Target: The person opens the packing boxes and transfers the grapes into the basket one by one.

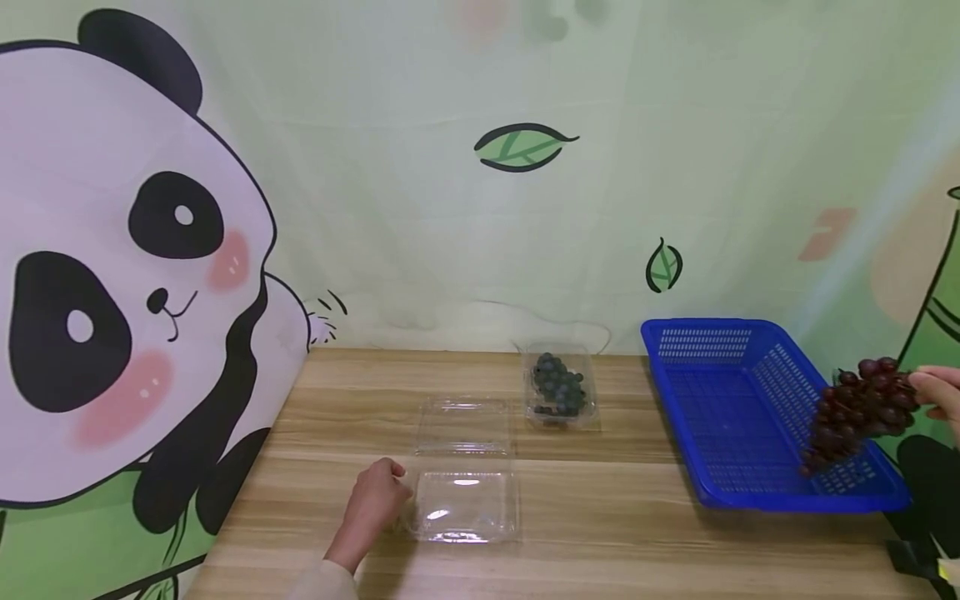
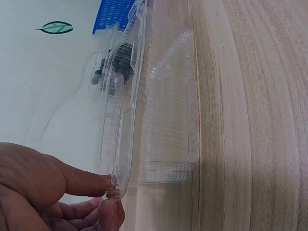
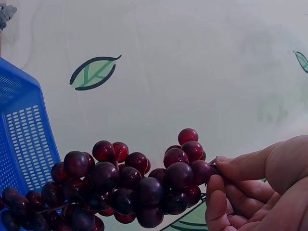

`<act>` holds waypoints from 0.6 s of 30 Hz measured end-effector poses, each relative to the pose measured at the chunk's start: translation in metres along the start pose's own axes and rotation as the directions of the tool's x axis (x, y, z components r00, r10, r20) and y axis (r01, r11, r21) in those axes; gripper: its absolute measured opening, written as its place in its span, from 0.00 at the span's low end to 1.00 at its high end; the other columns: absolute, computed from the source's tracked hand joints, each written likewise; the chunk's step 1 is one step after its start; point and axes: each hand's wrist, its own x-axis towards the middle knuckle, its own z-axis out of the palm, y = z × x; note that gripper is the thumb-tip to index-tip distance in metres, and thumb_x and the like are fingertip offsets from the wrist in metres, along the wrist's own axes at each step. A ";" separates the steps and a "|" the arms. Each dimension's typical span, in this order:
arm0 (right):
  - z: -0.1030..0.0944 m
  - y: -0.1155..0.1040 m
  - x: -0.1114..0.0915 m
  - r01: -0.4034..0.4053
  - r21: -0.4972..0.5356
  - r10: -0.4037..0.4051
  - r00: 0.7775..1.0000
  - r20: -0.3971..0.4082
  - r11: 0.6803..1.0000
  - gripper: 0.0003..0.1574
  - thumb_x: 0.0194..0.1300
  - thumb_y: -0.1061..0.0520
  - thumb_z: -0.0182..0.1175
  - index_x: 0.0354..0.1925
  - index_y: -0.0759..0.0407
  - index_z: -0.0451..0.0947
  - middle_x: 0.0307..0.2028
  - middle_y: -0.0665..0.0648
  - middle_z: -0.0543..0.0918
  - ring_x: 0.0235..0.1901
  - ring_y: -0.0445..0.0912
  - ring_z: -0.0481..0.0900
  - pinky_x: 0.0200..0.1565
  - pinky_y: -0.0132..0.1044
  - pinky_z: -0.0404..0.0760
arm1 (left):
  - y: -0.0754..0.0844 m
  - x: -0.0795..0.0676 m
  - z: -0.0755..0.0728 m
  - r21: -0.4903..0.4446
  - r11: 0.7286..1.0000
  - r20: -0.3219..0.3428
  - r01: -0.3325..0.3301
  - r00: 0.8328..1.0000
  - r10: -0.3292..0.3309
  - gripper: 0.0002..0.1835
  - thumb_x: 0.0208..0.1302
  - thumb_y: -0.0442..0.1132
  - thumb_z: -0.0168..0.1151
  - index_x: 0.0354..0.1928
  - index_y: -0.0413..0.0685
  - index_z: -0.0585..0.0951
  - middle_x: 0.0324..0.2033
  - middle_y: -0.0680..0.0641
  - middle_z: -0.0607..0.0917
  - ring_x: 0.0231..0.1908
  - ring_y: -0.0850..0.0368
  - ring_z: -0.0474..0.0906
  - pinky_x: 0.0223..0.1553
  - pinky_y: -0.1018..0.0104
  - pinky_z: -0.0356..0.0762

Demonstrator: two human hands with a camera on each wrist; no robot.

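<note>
My left hand (image 1: 377, 498) pinches the left rim of a clear plastic clamshell box (image 1: 465, 504), which lies with its lid laid back on the table. In the left wrist view the thumb and a finger close on the corner of the clear box (image 2: 124, 159). At the far right my right hand (image 1: 942, 392) holds a bunch of dark red grapes (image 1: 862, 408) by its stem end, over the right side of a blue basket (image 1: 742, 417). The right wrist view shows thumb and fingertips pinching the stem, with the red grapes (image 3: 139, 187) hanging to the left.
Behind the open box stands another clear box (image 1: 592, 392) with dark blue grapes (image 1: 558, 385) in it. The wooden table (image 1: 600, 517) runs back to a cloth wall printed with a panda (image 1: 150, 250) and leaves. A black object (image 1: 911, 557) sits beside the table's right edge.
</note>
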 end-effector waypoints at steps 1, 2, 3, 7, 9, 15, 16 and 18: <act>-0.002 0.001 0.000 0.003 -0.005 -0.003 1.000 0.014 1.000 0.19 0.80 0.53 0.54 0.43 0.20 0.72 0.31 0.20 0.73 0.32 0.23 0.69 0.31 0.14 0.66 | 0.000 0.000 0.000 0.002 1.000 -0.001 0.001 1.000 -0.001 0.15 0.51 0.28 0.65 0.43 0.29 0.81 0.32 0.39 0.86 0.32 0.47 0.79 0.34 0.51 0.78; -0.004 0.002 0.000 0.006 -0.002 -0.006 1.000 0.025 1.000 0.19 0.80 0.53 0.54 0.42 0.21 0.71 0.31 0.20 0.73 0.31 0.22 0.69 0.31 0.14 0.66 | 0.000 0.000 0.000 0.003 1.000 -0.002 0.001 1.000 -0.001 0.15 0.51 0.28 0.65 0.43 0.29 0.81 0.33 0.39 0.86 0.32 0.47 0.79 0.34 0.51 0.78; -0.005 0.003 0.000 0.008 -0.007 -0.008 1.000 0.028 1.000 0.19 0.80 0.54 0.54 0.42 0.21 0.71 0.30 0.21 0.72 0.31 0.23 0.69 0.30 0.14 0.66 | 0.000 0.000 0.000 0.004 1.000 -0.002 0.003 1.000 -0.003 0.15 0.51 0.28 0.65 0.43 0.29 0.81 0.33 0.38 0.86 0.32 0.47 0.80 0.34 0.51 0.79; -0.007 0.006 0.000 -0.005 -0.031 0.005 1.000 0.022 1.000 0.20 0.80 0.54 0.53 0.40 0.22 0.70 0.29 0.21 0.71 0.30 0.23 0.68 0.28 0.16 0.67 | 0.001 0.000 0.000 0.000 1.000 0.002 0.019 1.000 -0.019 0.15 0.52 0.28 0.65 0.44 0.29 0.81 0.36 0.36 0.86 0.33 0.46 0.80 0.35 0.51 0.79; -0.008 0.002 -0.001 -0.007 -0.028 0.007 1.000 0.021 1.000 0.20 0.80 0.54 0.52 0.39 0.22 0.70 0.29 0.20 0.71 0.29 0.23 0.68 0.27 0.17 0.67 | 0.001 0.000 0.000 -0.006 0.999 0.008 0.032 0.999 -0.032 0.15 0.53 0.28 0.65 0.44 0.29 0.81 0.37 0.36 0.86 0.33 0.45 0.80 0.36 0.50 0.79; -0.018 -0.023 -0.007 0.064 -0.044 -0.059 0.992 0.109 0.997 0.15 0.80 0.54 0.51 0.35 0.38 0.76 0.29 0.20 0.71 0.28 0.22 0.67 0.25 0.19 0.67 | 0.002 -0.001 -0.001 -0.009 0.999 0.013 0.042 0.999 -0.042 0.14 0.55 0.28 0.65 0.44 0.29 0.81 0.36 0.36 0.86 0.33 0.46 0.80 0.35 0.50 0.79; -0.020 -0.025 -0.007 0.080 -0.061 -0.071 0.989 0.132 0.995 0.14 0.80 0.54 0.51 0.34 0.40 0.75 0.28 0.21 0.70 0.28 0.22 0.67 0.26 0.18 0.67 | 0.003 -0.001 -0.001 -0.008 0.999 0.013 0.041 0.999 -0.041 0.14 0.55 0.28 0.65 0.44 0.29 0.81 0.36 0.36 0.86 0.33 0.45 0.80 0.36 0.50 0.79; -0.023 -0.027 -0.007 0.089 -0.073 -0.076 0.984 0.159 0.993 0.14 0.80 0.54 0.50 0.34 0.42 0.75 0.28 0.23 0.70 0.28 0.23 0.67 0.26 0.19 0.67 | 0.003 -0.002 -0.001 -0.007 0.999 0.012 0.042 0.999 -0.042 0.14 0.54 0.28 0.65 0.44 0.29 0.81 0.36 0.36 0.86 0.33 0.45 0.80 0.36 0.50 0.79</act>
